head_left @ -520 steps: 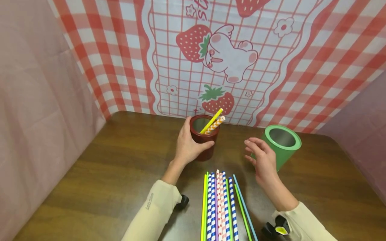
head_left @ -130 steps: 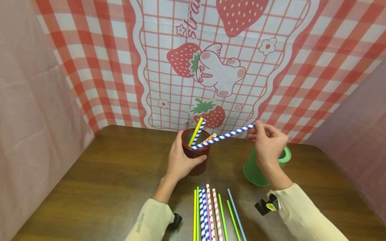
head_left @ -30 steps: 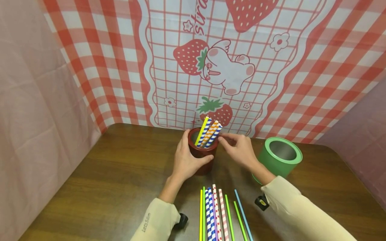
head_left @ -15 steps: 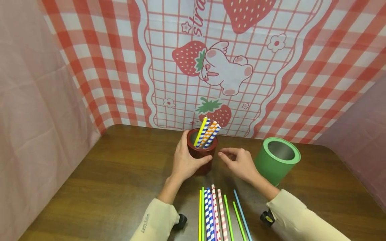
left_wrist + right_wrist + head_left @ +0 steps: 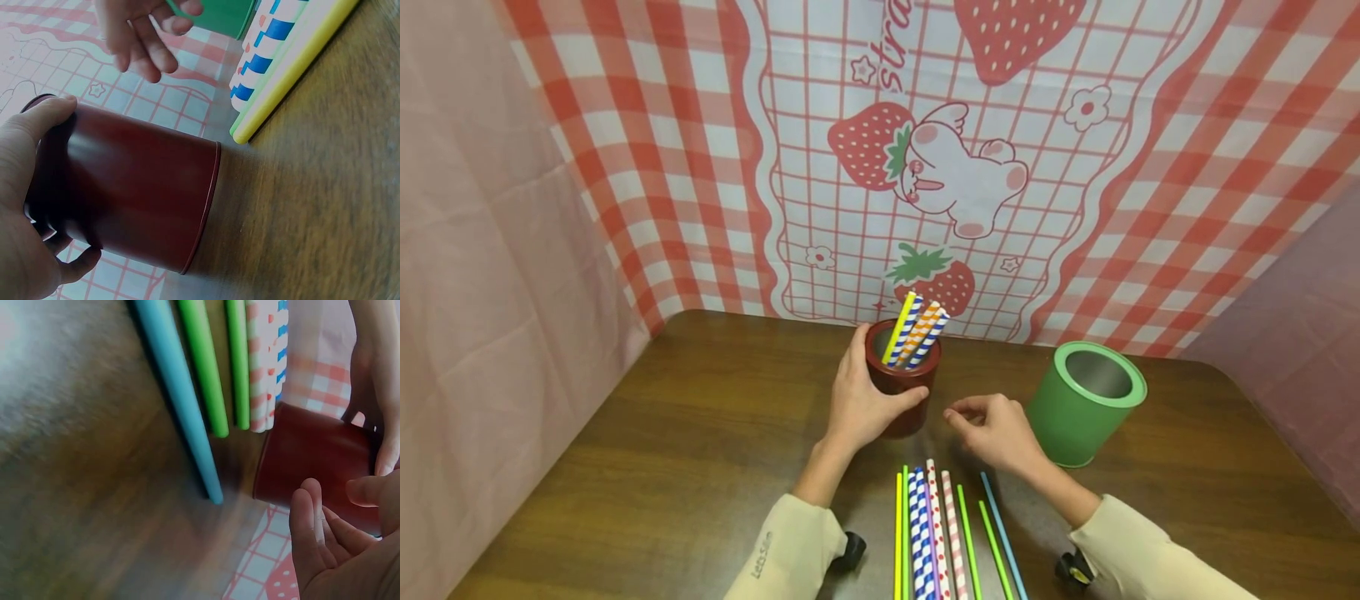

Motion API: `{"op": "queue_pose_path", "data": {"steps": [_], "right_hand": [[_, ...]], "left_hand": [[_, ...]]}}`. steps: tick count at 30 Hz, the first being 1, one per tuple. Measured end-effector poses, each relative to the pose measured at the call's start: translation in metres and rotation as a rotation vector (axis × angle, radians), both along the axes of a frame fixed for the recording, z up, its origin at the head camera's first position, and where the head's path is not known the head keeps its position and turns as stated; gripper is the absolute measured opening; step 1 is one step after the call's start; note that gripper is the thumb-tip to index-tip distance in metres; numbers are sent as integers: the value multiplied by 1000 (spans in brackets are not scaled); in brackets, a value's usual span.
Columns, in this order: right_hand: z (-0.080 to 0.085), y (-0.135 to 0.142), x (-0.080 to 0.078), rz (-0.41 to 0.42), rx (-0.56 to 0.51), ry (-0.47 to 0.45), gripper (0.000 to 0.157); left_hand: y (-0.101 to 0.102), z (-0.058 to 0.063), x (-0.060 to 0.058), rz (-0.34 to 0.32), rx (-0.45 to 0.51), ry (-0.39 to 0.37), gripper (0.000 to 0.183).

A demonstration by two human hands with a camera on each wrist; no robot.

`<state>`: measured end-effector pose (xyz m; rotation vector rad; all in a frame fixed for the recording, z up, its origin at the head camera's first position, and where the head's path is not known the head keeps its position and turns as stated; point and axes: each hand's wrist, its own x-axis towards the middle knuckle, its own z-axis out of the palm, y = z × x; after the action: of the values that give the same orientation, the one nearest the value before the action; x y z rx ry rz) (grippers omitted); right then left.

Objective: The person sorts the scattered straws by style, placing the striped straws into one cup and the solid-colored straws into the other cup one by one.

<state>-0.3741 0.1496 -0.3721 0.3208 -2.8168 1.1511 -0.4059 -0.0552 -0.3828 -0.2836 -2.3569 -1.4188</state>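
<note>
My left hand (image 5: 863,404) grips the dark red can (image 5: 898,382), thumb across its front, as the left wrist view also shows. Out of the can lean a yellow straw (image 5: 898,331), an orange-striped straw (image 5: 917,335) and blue-striped straws (image 5: 933,335). Right of the can, my right hand (image 5: 1000,433) hovers with loosely bent fingers and nothing between them. Just in front of it lies a row of straws: yellow (image 5: 898,533), green, blue-checked, purple, red-dotted (image 5: 936,517), pink-striped (image 5: 953,525) and light blue (image 5: 1000,525). Their near ends run out of the head view.
A green can (image 5: 1067,421) with a wide rim stands to the right, close behind my right wrist. A red-checked strawberry cloth (image 5: 700,167) hangs along the table's back edge. Pink curtains (image 5: 490,250) flank the wooden table (image 5: 662,467).
Since the oldest frame, blue-striped straws have passed from the row into the dark red can. My right hand has let go of the last one and come down towards the row. The left keeps its grip.
</note>
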Motion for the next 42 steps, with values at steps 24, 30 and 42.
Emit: {"op": "queue_pose_path", "data": {"steps": [24, 30, 42], "right_hand": [[-13, -2, 19, -3, 108, -118, 15], [-18, -1, 22, 29, 107, -150, 17], [-20, -1, 25, 28, 152, -169, 21]], "left_hand": [[0, -1, -1, -9, 1, 14, 110], [-1, -1, 0, -8, 0, 20, 110], [0, -1, -2, -8, -3, 19, 110]]}}
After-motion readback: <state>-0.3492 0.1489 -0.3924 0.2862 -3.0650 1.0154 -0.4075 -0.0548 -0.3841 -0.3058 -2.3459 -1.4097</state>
